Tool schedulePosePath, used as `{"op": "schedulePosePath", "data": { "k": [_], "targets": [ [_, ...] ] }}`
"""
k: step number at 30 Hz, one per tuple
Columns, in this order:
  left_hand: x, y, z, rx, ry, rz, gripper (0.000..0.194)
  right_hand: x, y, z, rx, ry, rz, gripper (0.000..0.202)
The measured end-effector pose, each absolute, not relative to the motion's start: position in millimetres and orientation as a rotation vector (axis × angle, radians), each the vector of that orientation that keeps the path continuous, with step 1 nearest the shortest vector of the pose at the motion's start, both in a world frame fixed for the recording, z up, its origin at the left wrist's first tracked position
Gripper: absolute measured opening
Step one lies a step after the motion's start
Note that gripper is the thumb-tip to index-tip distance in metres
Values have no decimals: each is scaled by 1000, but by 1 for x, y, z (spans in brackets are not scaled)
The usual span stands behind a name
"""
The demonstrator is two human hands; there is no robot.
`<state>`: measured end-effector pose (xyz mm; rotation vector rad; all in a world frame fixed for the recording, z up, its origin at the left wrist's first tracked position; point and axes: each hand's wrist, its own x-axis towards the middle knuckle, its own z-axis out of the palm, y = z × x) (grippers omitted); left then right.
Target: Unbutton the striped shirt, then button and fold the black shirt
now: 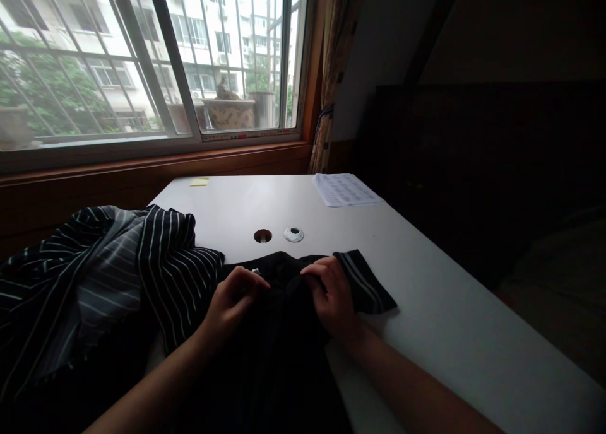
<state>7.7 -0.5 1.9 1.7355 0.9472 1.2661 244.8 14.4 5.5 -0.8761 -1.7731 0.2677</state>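
Note:
A black garment [279, 333] lies over the near part of the white table, its upper edge pinched between both hands. My left hand [239, 292] is closed on the cloth left of the middle, beside a small white tag [256, 271]. On the other side, my right hand [329, 292] grips the same garment, with fingers bent and fingertips on the cloth. A black sleeve end with grey stripes [364, 282] spreads out to the right of my right hand. The lower part of the garment is too dark to make out.
Striped black-and-white cloth [165, 263] is heaped at the left. The white table [426, 308] has a round hole [262, 236] and a white round cover [293, 234]. Printed papers [345, 189] and a yellow note [199, 181] lie near the far edge, below a barred window.

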Motion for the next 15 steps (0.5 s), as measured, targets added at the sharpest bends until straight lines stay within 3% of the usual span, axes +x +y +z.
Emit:
{"op": "schedulePosePath", "data": {
  "k": [15],
  "targets": [
    [9, 7, 2, 1892, 1029, 1320, 14, 246, 12, 9, -848, -1769, 244, 21]
  ]
}}
